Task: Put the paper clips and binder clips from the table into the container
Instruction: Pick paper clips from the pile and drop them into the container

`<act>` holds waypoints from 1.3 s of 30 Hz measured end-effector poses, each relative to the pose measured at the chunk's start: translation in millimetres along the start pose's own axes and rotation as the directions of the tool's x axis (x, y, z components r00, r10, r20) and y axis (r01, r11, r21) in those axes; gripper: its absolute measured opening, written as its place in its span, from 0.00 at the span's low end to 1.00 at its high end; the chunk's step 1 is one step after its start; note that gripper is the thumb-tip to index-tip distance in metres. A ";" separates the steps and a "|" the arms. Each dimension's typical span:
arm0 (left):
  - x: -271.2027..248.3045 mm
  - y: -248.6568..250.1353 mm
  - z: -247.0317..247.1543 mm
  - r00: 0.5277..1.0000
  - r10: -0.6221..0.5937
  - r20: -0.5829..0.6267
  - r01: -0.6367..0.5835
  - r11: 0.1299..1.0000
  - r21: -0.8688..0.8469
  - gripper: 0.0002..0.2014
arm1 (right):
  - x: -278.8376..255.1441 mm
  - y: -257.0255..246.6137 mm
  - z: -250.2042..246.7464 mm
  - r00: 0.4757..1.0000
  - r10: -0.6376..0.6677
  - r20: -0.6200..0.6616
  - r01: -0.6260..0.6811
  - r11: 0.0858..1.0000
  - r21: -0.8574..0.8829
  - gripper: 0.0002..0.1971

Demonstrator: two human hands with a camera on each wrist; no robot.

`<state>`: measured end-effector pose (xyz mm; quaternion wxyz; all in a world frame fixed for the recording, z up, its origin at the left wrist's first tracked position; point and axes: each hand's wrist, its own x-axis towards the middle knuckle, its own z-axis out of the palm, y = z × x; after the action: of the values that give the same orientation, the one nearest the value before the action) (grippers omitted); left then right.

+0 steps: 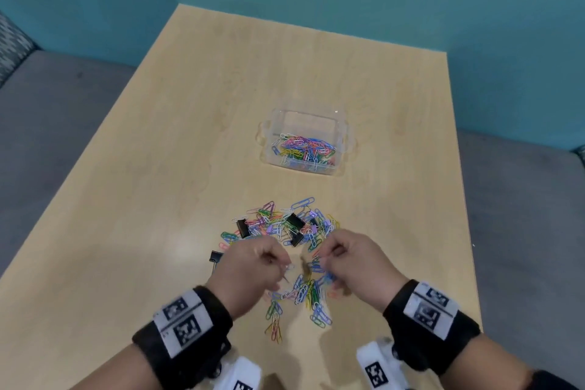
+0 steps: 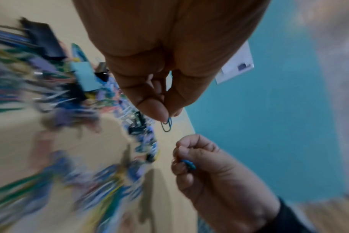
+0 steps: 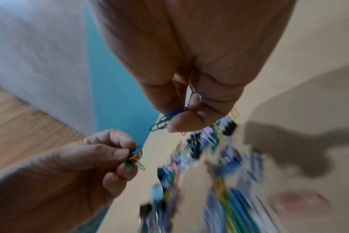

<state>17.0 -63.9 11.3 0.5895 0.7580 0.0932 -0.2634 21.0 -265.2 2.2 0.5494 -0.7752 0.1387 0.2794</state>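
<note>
Black binder clips sit at the left: one alone (image 1: 216, 256) by the left wrist, others (image 1: 243, 228) mixed into the pile. Left hand (image 1: 253, 266) is above the near part of the pile, fingers curled, thumb and forefinger pinching a few paper clips; in the right wrist view a blue, a yellow, a green and a white one (image 3: 134, 156) show at its fingertips. Centre: the heap of coloured paper clips (image 1: 285, 250) lies spread on the pale wood desk (image 1: 158, 168), just in front of both hands. Farther back, well apart from the heap, stands the clear plastic container (image 1: 340, 123), upright, no lid on it, w/ many paper clips already inside. Right hand (image 1: 354, 258) hovers beside the left, also curled, pinching blue clips (image 3: 165, 119) between thumb and forefinger.

Handling, as a judgement: paper clips are very light, thin, slick wire, prob. snag on each other, so best pinched in small bunches at the loops. Binder clips are stiffer and bulkier; take them by the body or the wire handles.
</note>
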 end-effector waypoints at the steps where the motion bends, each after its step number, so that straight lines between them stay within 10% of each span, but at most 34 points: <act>1: 8.3 13.1 -4.2 1.000 -0.009 -0.002 0.009 0.996 -0.089 0.08 | 7.1 -10.7 -6.7 0.999 -0.031 -0.018 0.031 0.999 0.027 0.10; 9: 130.2 102.6 -23.7 0.963 0.111 -0.245 -0.142 0.983 -0.116 0.14 | 113.9 -101.7 -53.0 0.937 -0.146 -0.318 0.166 0.985 0.038 0.13; 14: 157.0 107.4 -26.8 0.960 0.135 -0.247 -0.144 0.989 -0.020 0.13 | 138.6 -119.3 -57.4 0.949 -0.110 -0.295 0.111 0.994 -0.012 0.03; 20: 85.4 51.4 -61.9 0.944 0.167 -0.284 -0.117 0.976 0.185 0.11 | 76.5 -59.2 -67.2 0.929 -0.321 -0.186 0.155 0.791 -0.592 0.09; 25: -24.1 -48.5 -75.2 0.919 0.349 -0.184 -0.142 0.728 0.671 0.09 | -24.7 45.7 -26.6 0.937 -0.316 0.149 0.321 0.608 -0.726 0.13; 30: -84.8 -109.3 -48.9 0.937 0.349 0.007 -0.227 0.594 0.772 0.18 | -78.6 95.3 17.0 0.917 -0.386 0.104 0.340 0.617 -0.709 0.26; 34: -84.2 -110.2 -26.9 0.897 0.423 0.130 -0.282 0.322 0.904 0.22 | -79.8 97.3 47.5 0.940 -0.342 -0.012 0.202 0.582 -0.788 0.29; 39: -75.0 -121.0 -13.3 0.959 0.240 0.150 -0.218 0.287 0.933 0.29 | -81.5 79.6 85.8 0.953 -0.303 0.025 0.185 0.514 -0.837 0.31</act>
<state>-97.2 -3.9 -50.5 0.0702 0.9656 -0.1803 -0.1737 -110.3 -221.5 -32.3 0.1415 -0.9692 -0.0864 0.1823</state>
